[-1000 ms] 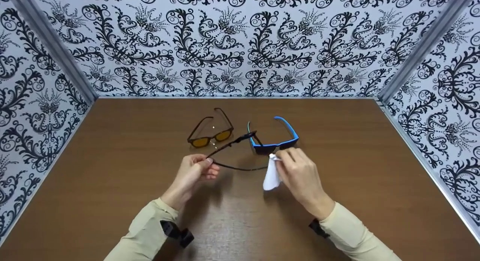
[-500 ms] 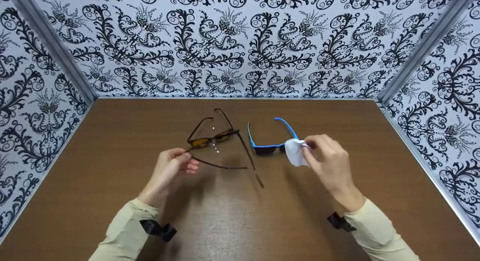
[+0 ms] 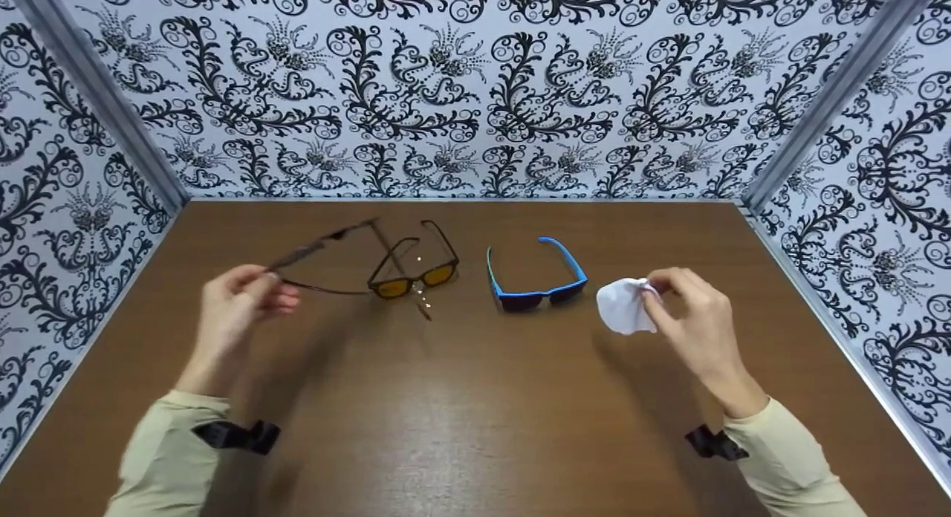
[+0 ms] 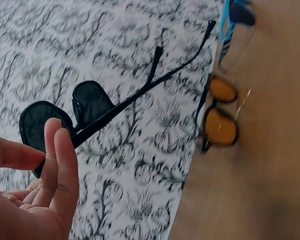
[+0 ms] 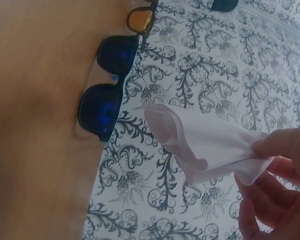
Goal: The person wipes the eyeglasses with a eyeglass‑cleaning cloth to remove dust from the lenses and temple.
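Observation:
My left hand (image 3: 236, 313) pinches a pair of black sunglasses (image 4: 95, 107) by one front corner, at the lens edge. The sunglasses have dark lenses and unfolded temples, and are held up over the left side of the table. A crumpled white cloth (image 3: 625, 306) hangs from the thumb and fingers of my right hand (image 3: 698, 327), raised over the table's right side. Between the hands, glasses with orange lenses (image 3: 394, 287) and blue-framed sunglasses (image 3: 546, 293) rest on the table with temples open toward the back. One temple of the black pair overlaps the orange-lensed glasses in the head view.
The brown wooden table (image 3: 475, 420) is bounded by a patterned back wall (image 3: 461, 93) and patterned side walls. Grey metal posts (image 3: 111, 93) stand at the corners. Black wrist-camera mounts (image 3: 238, 435) sit on both sleeves.
My left hand has carried the black sunglasses left, away from the right hand. My right hand has moved right with the white cloth, uncovering the blue-framed sunglasses. The two resting pairs stay put.

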{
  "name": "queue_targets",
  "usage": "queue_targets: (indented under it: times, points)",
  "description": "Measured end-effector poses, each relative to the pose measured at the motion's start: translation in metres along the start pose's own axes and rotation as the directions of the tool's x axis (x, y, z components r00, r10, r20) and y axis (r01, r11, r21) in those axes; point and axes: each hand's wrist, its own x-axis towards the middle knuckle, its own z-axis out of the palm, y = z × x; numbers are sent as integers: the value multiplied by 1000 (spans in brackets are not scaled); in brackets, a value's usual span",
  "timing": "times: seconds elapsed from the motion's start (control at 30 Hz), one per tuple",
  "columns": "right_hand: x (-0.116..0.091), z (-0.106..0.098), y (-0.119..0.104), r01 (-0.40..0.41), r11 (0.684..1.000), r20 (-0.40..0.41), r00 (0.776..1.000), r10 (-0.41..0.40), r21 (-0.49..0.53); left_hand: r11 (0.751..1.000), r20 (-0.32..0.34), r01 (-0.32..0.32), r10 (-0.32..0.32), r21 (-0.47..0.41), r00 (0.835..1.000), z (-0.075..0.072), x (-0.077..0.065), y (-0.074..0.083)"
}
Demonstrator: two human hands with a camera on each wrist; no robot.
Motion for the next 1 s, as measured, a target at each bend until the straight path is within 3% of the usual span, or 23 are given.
queue_targets:
  times: [0.13,0.23,0.3,0.37,0.4,0.47,0.53,0.63,0.7,0.77,0.8,0.87,1.0]
  points:
    - [-3,0,5,-4,1000,5,1000,4,28,998,-56,-43,41,-40,998,-22,5,5]
    - [-6,0,8,-16,999,15,1000,15,35,996,-105,-86,85,-2,991,-34,7,7]
    - [-8,0,9,-23,999,20,1000,22,36,988,-133,-107,122,115,984,-39,9,7]
    - [-9,0,11,-28,999,24,999,28,33,946,-128,-141,185,293,974,-40,10,6]
    - [-10,0,11,-30,999,25,999,29,33,907,-113,-164,223,388,968,-40,10,6]
    - [-10,1,11,-32,999,29,999,31,34,799,-64,-229,316,556,947,-39,11,2]
    - [-11,1,10,-34,999,34,999,32,36,669,14,-326,426,669,904,-37,11,-2]
    - [-12,1,11,-35,999,42,999,33,35,451,188,-488,561,748,806,-32,13,-9]
    - [-13,2,11,-35,999,46,998,33,32,310,313,-574,599,758,737,-29,12,-15]
    - [-14,2,11,-36,999,44,998,34,27,205,427,-635,586,744,689,-25,11,-19]
    - [-15,2,12,-36,999,43,998,35,25,175,470,-654,563,736,680,-23,10,-21]
    - [-16,2,12,-37,999,42,998,36,23,144,531,-670,500,728,684,-20,7,-26]
    - [-20,1,12,-36,999,42,999,34,30,129,585,-656,349,744,732,-16,1,-35]
